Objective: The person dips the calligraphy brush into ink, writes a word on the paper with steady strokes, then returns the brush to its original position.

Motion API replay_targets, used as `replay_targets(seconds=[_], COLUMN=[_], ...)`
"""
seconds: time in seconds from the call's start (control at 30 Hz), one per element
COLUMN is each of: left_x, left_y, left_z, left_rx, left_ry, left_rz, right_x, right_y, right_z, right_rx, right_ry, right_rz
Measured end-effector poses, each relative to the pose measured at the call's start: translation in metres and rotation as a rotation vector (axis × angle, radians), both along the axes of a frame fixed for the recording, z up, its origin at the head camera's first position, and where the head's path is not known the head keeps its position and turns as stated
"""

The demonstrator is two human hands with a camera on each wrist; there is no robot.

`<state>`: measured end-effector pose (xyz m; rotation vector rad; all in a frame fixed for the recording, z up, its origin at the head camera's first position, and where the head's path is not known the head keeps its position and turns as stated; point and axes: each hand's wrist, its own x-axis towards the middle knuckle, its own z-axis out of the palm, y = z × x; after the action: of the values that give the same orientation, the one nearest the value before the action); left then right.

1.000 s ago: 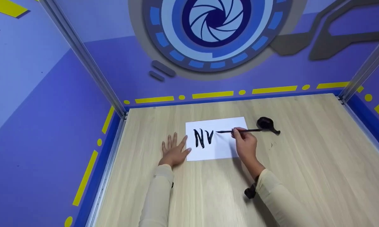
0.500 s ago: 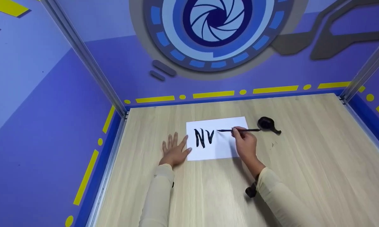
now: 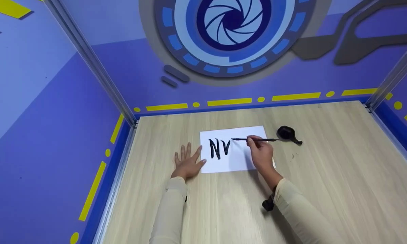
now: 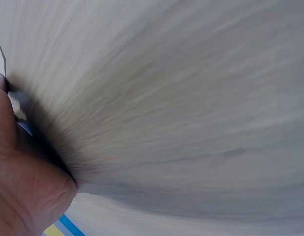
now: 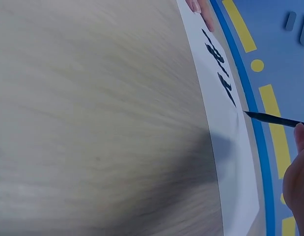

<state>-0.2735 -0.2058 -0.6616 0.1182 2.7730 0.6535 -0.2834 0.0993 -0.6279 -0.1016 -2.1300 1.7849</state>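
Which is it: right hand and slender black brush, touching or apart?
Touching: in the head view, the right hand pinches the slender black brush near its middle.

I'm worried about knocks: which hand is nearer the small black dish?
Right. The right hand, holding the brush, is left of the black dish and toward the person; the left hand is farther, at the left edge of the paper.

Blue-purple walls point(image 3: 122, 71) with yellow dashes point(image 3: 230, 101) border a wood-grain tabletop point(image 3: 220, 206)

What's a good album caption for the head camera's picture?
Right hand holds a brush over white paper bearing black strokes; left hand spread at its left edge.
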Motion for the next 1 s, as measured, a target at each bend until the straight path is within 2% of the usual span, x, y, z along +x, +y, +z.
replay_targets(seconds=[0.13,0.27,0.43,0.6,0.67,0.87,1.0], left_x=[0.001,0.002,0.001,0.001,0.0,-0.006,-0.007], left_y=[0.0,0.002,0.002,0.002,0.002,-0.002,-0.003], left_z=[0.001,0.005,0.004,0.006,0.004,-0.01,-0.01], left_rx=[0.002,-0.017,-0.025,-0.027,-0.025,-0.027,-0.029], left_ry=[0.004,-0.005,-0.029,-0.026,-0.021,-0.016,-0.016], left_rz=[-0.007,0.0,0.006,0.006,0.005,0.004,0.008], right_x=[-0.001,-0.002,-0.001,-0.001,-0.001,-0.002,-0.002], right_y=[-0.001,-0.002,-0.002,-0.003,-0.003,-0.004,-0.005], right_z=[-0.001,-0.003,-0.004,-0.004,-0.005,-0.007,-0.007], right_rx=[0.042,0.071,0.112,0.124,0.126,0.153,0.178], right_ry=[0.015,0.008,-0.007,-0.022,-0.005,0.025,0.016], right_rz=[-0.004,-0.009,-0.013,-0.004,-0.005,-0.014,-0.032])
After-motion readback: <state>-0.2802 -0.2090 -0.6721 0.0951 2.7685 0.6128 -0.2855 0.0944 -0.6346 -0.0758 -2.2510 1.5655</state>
